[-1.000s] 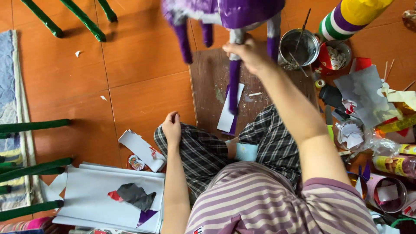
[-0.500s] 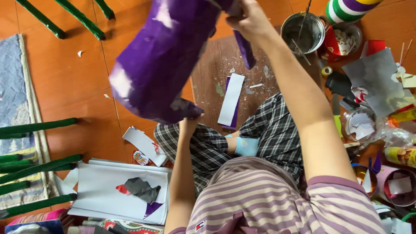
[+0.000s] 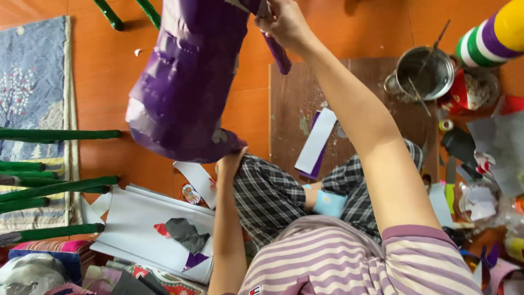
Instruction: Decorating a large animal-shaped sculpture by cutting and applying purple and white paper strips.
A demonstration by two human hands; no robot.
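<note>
A big purple paper-covered figure hangs tilted in front of me, its body slanting down to the left. My right hand is raised at the top of the view and grips one of its thin purple legs. My left hand reaches up under the figure's lower end and touches it there, fingers closed against the purple paper. I sit on the orange floor in checked trousers, with a brown board ahead of my knees. On that board lies a white and purple paper strip.
A metal pot with sticks stands at the right, next to a red tin and a striped cone. White paper sheets with scraps lie at lower left. Green rods and a blue mat are at left.
The purple figure has swung from upright on its legs over the board to tilted and lifted close to the camera. My left hand rose from the floor to its lower end.
</note>
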